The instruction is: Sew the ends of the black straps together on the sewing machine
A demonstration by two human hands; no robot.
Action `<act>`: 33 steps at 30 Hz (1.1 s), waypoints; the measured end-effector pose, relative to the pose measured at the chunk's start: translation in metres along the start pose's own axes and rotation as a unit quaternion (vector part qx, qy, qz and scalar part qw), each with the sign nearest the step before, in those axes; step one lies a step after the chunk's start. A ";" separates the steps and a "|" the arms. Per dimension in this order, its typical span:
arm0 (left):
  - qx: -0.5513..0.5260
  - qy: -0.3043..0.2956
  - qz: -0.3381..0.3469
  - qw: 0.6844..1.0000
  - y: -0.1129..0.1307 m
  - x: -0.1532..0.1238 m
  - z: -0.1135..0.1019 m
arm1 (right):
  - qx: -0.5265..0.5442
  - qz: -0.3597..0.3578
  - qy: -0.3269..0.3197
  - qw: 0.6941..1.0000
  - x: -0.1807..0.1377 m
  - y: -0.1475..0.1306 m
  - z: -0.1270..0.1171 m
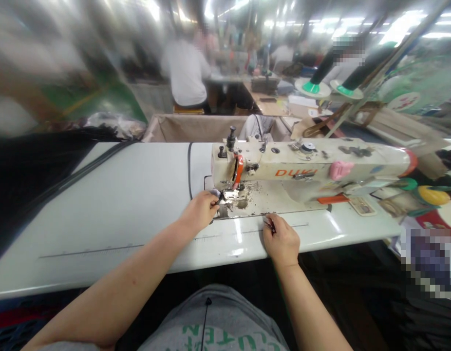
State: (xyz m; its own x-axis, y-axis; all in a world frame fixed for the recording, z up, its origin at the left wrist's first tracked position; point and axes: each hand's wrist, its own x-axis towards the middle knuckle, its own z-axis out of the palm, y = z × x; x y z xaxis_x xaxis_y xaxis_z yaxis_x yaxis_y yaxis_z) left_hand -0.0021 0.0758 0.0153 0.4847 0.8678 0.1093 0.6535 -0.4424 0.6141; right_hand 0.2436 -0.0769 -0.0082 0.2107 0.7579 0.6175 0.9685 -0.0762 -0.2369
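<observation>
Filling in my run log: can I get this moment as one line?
left hand: at needle area of sewing machine | right hand: holds small tool on table

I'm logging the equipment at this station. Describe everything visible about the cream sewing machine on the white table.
The cream sewing machine lies long across the white table, its needle end to the left. It looks like painted metal, grimy, with orange lettering, an orange guard, black knobs on top and a pink lump on its front. The left hand touches the needle area; the right hand rests at the bed's front edge, pinching a small tool.
</observation>
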 end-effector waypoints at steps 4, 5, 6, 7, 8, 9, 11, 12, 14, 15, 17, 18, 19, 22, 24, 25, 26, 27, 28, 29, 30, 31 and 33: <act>0.001 0.013 -0.019 1.000 0.010 -0.008 0.020 | -0.007 0.007 0.000 1.000 0.000 -0.001 0.000; -0.001 0.013 -0.025 1.000 0.013 -0.009 0.024 | -0.009 0.008 0.001 1.000 0.000 -0.001 0.000; 0.001 0.007 -0.030 1.000 0.015 -0.009 0.026 | -0.010 0.008 0.003 1.000 0.000 -0.002 0.000; 0.008 -0.007 -0.034 0.999 0.018 -0.009 0.027 | -0.011 0.007 0.004 1.000 0.000 -0.002 0.000; 0.018 -0.021 -0.038 0.999 0.021 -0.009 0.026 | -0.012 0.007 0.005 1.000 0.000 -0.002 0.000; 0.030 -0.036 -0.042 0.998 0.024 -0.009 0.025 | -0.014 0.007 0.005 1.000 0.000 -0.002 0.000; 0.053 -0.061 -0.045 0.996 0.031 -0.012 0.021 | -0.019 0.007 0.007 1.000 -0.001 -0.002 0.000; 0.065 -0.072 -0.043 0.994 0.035 -0.015 0.018 | -0.021 0.008 0.009 1.000 -0.001 -0.001 0.001; 0.092 -0.095 -0.035 0.991 0.042 -0.022 0.014 | -0.023 0.010 0.014 1.000 -0.003 0.000 0.001; 0.108 -0.107 -0.029 0.988 0.045 -0.026 0.011 | -0.022 0.012 0.015 1.000 -0.003 0.000 0.002; 0.139 -0.124 -0.022 0.982 0.052 -0.032 0.007 | -0.018 0.015 0.017 1.000 -0.003 0.001 0.004; 0.151 -0.131 -0.019 0.980 0.055 -0.034 0.004 | -0.012 0.018 0.016 1.000 -0.003 0.001 0.004; 0.159 -0.136 -0.017 0.978 0.058 -0.036 0.002 | 0.000 0.022 0.017 1.000 -0.002 0.001 0.005; 0.178 -0.132 0.002 0.975 0.064 -0.040 -0.003 | 0.084 0.060 0.009 0.995 0.000 -0.001 0.001; 0.192 -0.107 0.032 0.975 0.063 -0.042 -0.003 | 0.177 0.122 0.003 0.977 -0.001 -0.001 -0.007; 0.199 -0.090 0.053 0.974 0.059 -0.043 -0.001 | 0.230 0.165 0.006 0.959 -0.005 0.000 -0.011; 0.204 -0.073 0.076 0.973 0.054 -0.043 0.001 | 0.278 0.210 0.016 0.937 -0.009 0.002 -0.016; 0.204 -0.055 0.102 0.972 0.048 -0.043 0.004 | 0.314 0.254 0.032 0.914 -0.015 0.005 -0.021; 0.200 -0.040 0.125 0.971 0.040 -0.042 0.008 | 0.335 0.293 0.052 0.894 -0.023 0.009 -0.026; 0.192 -0.028 0.143 0.970 0.032 -0.040 0.012 | 0.341 0.325 0.073 0.879 -0.032 0.016 -0.030; 0.180 -0.025 0.164 0.970 0.024 -0.038 0.017 | 0.335 0.352 0.091 0.869 -0.042 0.024 -0.035; 0.173 -0.029 0.182 0.968 0.017 -0.035 0.021 | 0.319 0.377 0.108 0.863 -0.053 0.034 -0.041; 0.179 -0.048 0.199 0.962 0.006 -0.030 0.026 | 0.277 0.425 0.143 0.850 -0.077 0.057 -0.055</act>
State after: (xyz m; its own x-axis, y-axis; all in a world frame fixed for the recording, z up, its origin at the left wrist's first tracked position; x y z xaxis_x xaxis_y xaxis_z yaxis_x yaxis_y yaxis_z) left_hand 0.0024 0.0410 -0.0051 0.7787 0.5959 0.1963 0.5546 -0.8000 0.2288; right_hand 0.2899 -0.1751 -0.0276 0.9028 0.3881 0.1854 0.2567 -0.1402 -0.9563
